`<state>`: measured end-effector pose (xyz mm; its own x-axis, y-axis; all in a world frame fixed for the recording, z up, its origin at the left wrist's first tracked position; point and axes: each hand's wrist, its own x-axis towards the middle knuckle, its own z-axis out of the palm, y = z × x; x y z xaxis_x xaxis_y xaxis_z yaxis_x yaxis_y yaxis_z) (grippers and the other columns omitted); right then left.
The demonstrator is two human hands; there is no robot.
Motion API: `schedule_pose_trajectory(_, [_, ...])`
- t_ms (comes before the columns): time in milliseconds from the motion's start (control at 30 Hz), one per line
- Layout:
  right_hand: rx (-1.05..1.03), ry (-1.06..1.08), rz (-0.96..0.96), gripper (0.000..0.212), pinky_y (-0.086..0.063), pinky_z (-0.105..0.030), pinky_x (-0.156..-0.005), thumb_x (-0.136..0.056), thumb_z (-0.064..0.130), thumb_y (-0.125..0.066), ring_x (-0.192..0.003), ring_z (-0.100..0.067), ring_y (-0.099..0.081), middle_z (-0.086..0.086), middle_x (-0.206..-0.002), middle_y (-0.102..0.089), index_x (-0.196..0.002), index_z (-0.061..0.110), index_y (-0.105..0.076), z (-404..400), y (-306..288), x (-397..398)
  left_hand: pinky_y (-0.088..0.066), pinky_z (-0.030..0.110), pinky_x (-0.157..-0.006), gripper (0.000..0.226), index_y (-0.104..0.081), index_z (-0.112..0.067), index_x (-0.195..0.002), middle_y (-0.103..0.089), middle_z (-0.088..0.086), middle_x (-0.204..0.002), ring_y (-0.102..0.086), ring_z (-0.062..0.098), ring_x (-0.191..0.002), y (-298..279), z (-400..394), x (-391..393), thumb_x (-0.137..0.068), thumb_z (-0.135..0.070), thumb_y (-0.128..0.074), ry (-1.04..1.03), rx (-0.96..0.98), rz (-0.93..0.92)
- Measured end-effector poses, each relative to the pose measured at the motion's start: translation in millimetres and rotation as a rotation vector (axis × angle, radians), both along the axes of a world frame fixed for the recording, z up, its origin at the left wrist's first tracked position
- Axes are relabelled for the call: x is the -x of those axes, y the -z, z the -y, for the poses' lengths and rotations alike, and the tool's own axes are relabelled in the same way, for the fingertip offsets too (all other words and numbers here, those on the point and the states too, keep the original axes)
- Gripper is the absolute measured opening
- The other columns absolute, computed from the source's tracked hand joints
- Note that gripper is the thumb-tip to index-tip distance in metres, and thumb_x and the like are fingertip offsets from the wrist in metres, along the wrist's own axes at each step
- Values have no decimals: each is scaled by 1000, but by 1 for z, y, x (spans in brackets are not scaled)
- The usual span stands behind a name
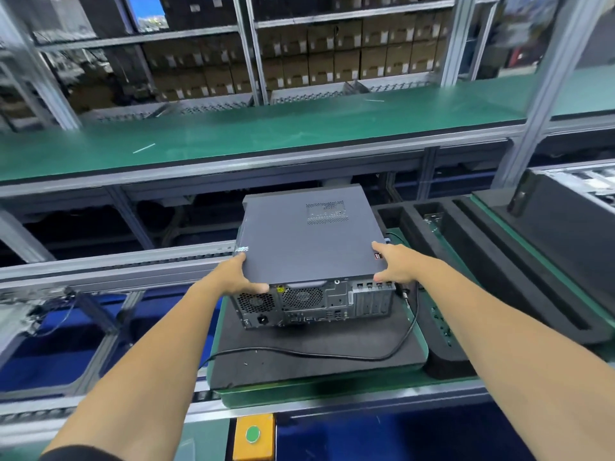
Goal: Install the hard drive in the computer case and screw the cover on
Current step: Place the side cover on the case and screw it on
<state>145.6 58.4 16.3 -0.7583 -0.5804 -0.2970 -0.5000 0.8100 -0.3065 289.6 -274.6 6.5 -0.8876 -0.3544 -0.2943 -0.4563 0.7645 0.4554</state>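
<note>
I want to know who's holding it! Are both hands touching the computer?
Touching. The head view shows the left hand gripping the computer case's near-left corner and the right hand gripping its near-right corner, fingers wrapped over the top cover's edge.

The computer case (309, 241) hides its own front and underside, and the fingers of the left hand (233, 277) beyond its near-left corner. The stacked boxes (332, 58) on the shelves are blurred, their labels unreadable. The black cable (332, 356) runs behind the case's right side.
</note>
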Motion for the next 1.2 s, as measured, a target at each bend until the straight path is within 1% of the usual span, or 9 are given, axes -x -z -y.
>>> schedule_pose_trajectory(167, [40,88,94,69,-40,-35,-103,-90,38,-67,-128,-28,-50,-7,-146,-46,-146,12,-38,-1,-14,3,-40,34,-78,43,-57,-4,-102,-60,14,-113,-52,26,-92,-1,-19,16,-91,-45,-52,-88,120,-257])
schedule_pose_trajectory(267, [343,363,52,36,-48,-29,-72,-99,29,-51,-90,-28,-67,-16,-111,-66,-124,4,-55,-10,-16,7,-42,37,-89,28,-58,-4,-112,-56,13,-117,-51,29,-107,-4,-57,36,-92,-23,-53,-27,185,-408])
schedule_pose_trajectory(333, [490,546,40,23,-49,-27,-57,-100,14,-44,-61,-26,-63,-21,-87,-70,-105,-3,-60,-22,-16,11,-44,38,-88,20,-61,-8,-104,-59,9,-110,-53,27,-104,-5,-92,51,-90,-18,-51,82,171,-475])
schedule_pose_trajectory(533, [546,698,117,19,-41,-19,-39,-96,-3,-44,-48,-23,-50,-22,-79,-61,-88,-2,-61,-72,-5,23,-46,38,-81,18,-62,-8,-96,-60,6,-99,-51,24,-96,3,-199,90,-89,-10,-46,405,131,-540])
schedule_pose_trajectory(633, [505,702,157,18,-43,-23,-42,-97,-3,-44,-50,-25,-50,-22,-79,-60,-90,-2,-61,-94,8,36,-45,35,-75,16,-60,-7,-92,-60,7,-94,-52,23,-88,8,-248,116,-88,-8,-45,578,83,-503])
schedule_pose_trajectory(733, [436,650,154,21,-56,-34,-61,-94,-3,-46,-69,-33,-65,-26,-88,-67,-96,-8,-66,-105,24,59,-44,38,-67,9,-52,-6,-86,-54,10,-90,-54,30,-85,15,-297,154,-85,-6,-43,606,181,-387])
schedule_pose_trajectory(833, [382,546,139,23,-55,-42,-79,-89,-4,-46,-93,-37,-68,-29,-99,-69,-93,-13,-67,-106,34,85,-45,38,-75,19,-52,-4,-104,-53,15,-108,-55,33,-100,35,-337,199,-86,-7,-47,514,292,-197])
schedule_pose_trajectory(1067, [322,258,180,26,-58,-48,-78,-94,2,-45,-83,-42,-69,-32,-94,-69,-81,-6,-66,-124,53,163,-47,41,-86,52,-35,-4,-126,-39,14,-130,-44,33,-119,100,-331,252,-86,-21,-63,-169,192,-31])
schedule_pose_trajectory(1200, [301,191,218,29,-59,-43,-78,-96,6,-45,-79,-38,-71,-27,-89,-71,-91,-11,-68,-127,61,189,-44,42,-93,60,-34,0,-130,-37,16,-133,-44,35,-121,121,-327,259,-86,-27,-65,-273,119,129])
